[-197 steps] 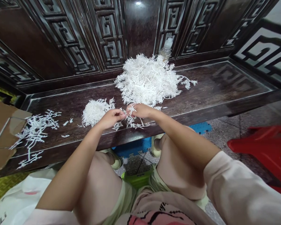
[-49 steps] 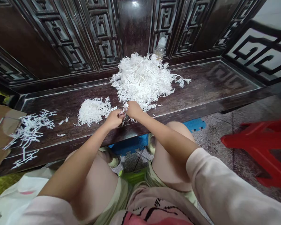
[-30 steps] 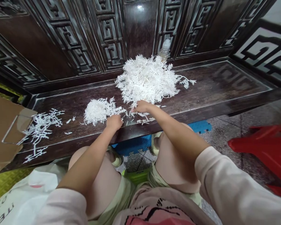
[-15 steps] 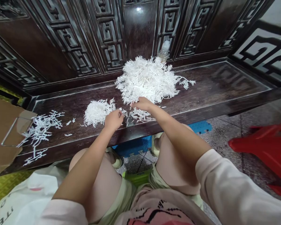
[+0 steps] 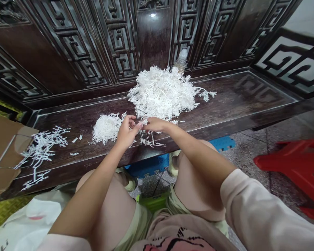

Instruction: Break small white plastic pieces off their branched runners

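Note:
My left hand (image 5: 126,132) and my right hand (image 5: 155,124) meet above the front of the dark wooden bench seat. Between their fingertips is a small white branching sprig (image 5: 144,121), pinched from both sides and partly covered by the fingers. Just behind the hands rises a large heap of white, feathery branched sprigs (image 5: 163,92). A smaller white heap (image 5: 106,129) lies to the left, beside my left hand. Under the right hand, several loose white twigs (image 5: 151,141) rest near the bench's front edge.
At the far left, bare white branched stems (image 5: 45,146) lie by a cardboard piece (image 5: 5,150) and a thin metal frame. A capped clear bottle (image 5: 181,60) stands behind the large heap. Carved panels (image 5: 154,42) back the bench (image 5: 240,92). A red stool (image 5: 290,160) is on the right.
My hands were apart over the bench and have come together, the left moving right and up. A small white sprig now shows between their fingertips. The view has shifted slightly.

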`<state>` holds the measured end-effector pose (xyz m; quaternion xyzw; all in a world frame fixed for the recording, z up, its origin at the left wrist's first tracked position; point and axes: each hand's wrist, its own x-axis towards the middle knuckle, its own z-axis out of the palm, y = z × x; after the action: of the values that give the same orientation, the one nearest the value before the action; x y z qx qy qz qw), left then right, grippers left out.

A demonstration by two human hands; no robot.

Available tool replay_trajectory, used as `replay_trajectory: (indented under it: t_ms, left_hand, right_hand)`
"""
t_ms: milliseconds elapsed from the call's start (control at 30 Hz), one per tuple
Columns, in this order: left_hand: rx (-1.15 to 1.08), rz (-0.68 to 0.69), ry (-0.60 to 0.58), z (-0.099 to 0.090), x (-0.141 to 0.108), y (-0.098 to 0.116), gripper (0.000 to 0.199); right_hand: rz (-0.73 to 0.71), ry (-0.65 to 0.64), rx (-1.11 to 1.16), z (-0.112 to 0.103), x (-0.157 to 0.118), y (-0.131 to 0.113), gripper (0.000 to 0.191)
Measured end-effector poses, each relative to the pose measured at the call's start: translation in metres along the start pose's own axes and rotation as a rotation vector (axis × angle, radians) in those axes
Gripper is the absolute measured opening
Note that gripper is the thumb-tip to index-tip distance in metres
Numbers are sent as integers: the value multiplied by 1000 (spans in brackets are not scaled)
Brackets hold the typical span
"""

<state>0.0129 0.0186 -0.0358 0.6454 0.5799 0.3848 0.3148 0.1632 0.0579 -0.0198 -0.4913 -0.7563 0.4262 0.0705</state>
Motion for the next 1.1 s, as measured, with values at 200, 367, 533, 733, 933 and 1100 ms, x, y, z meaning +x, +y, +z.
replay_trajectory:
  t_ms: [200,367,533,733,933,1100]
  left_hand:
    - [33,60,-243,-3,3,5,33]
    - [46,-12,-245,-2,1,3,47]
    - [-4,-55,-192,-1,4,-2,36]
    - [-25,-44,-89,-7,7,-6,29]
    - [-2,-47,-135,-7,7,-6,31]
    - [18,-48,-149,-4,9,-10,25]
  right_hand:
    - [-36,-69,-206,8,7,3,23]
    - [11,-65,-113,7,4,3,27]
    - [63,-22,-100,6,4,4,26]
    - [137,44,-146,-2,2,2,27]
    - [161,5,-229,2,3,1,31]
    - [131,-20,-82,2,0,-1,31]
